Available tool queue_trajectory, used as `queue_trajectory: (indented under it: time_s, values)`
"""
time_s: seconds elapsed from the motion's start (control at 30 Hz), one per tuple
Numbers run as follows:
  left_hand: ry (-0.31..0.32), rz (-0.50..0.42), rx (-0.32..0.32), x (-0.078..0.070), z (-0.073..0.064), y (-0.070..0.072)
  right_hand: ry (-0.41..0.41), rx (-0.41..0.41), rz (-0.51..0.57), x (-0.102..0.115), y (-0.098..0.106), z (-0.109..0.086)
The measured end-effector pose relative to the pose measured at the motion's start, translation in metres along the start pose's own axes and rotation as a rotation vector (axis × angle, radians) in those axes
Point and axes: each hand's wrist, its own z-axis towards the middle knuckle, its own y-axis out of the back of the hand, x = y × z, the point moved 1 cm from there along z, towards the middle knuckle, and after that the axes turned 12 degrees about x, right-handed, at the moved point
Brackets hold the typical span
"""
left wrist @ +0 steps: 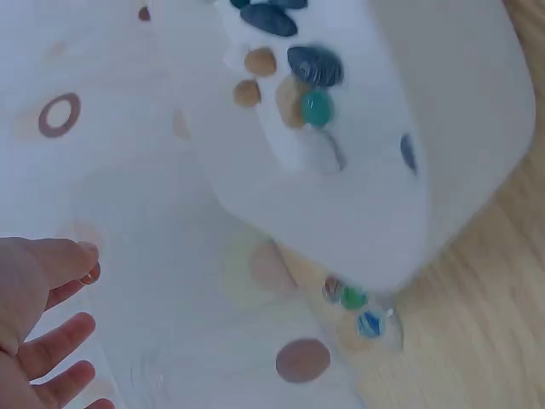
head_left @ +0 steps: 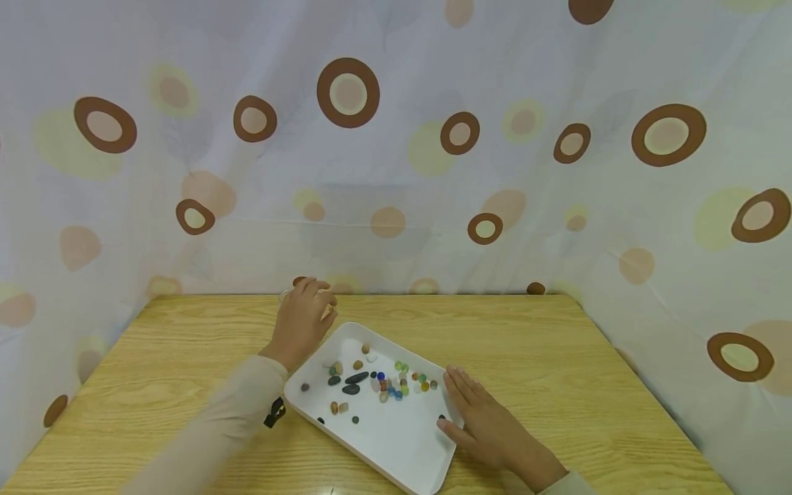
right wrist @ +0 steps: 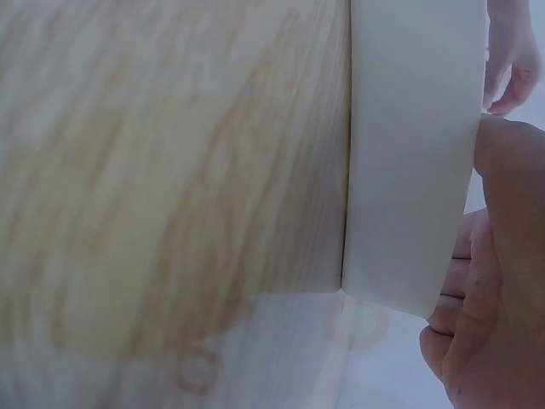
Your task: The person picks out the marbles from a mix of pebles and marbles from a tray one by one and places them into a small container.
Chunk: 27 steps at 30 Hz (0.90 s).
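My left hand (head_left: pixel 302 320) is raised beyond the tray's far left corner. In the left wrist view, its thumb and forefinger pinch a small orange marble (left wrist: pixel 92 273); the other fingers are spread. My right hand (head_left: pixel 489 423) rests on the right rim of the white tray (head_left: pixel 396 457), fingers straight, thumb over the inner side. Inside the tray lie loose pebbles and marbles: a long dark stone (head_left: pixel 357 378), an orange-brown pebble (head_left: pixel 334 408), a blue marble (head_left: pixel 381 376) and a green marble (head_left: pixel 423 378).
A few marbles (left wrist: pixel 370 324) show beyond the tray in the left wrist view, seemingly in something clear. Part of a clear rim (head_left: pixel 284 295) peeks out behind my left hand. The wooden table (head_left: pixel 526 337) meets a patterned curtain (head_left: pixel 396 158). A black strap (head_left: pixel 275 412) hangs by the left sleeve.
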Motion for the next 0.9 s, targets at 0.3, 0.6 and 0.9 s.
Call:
queue_trajectory:
  time_s: [0.3, 0.6, 0.9]
  values:
    - [0.130, -0.095, -0.051, 0.036, -0.002, 0.017, 0.005, -0.001, 0.004, -0.002, 0.000, 0.001]
    - [0.270, -0.139, -0.013, 0.051, -0.009, 0.021, 0.012, 0.003, 0.011, -0.002, 0.000, 0.001]
    - [0.308, -0.168, 0.027, 0.051, -0.012, 0.020, 0.011, 0.009, 0.006, 0.001, 0.002, 0.001]
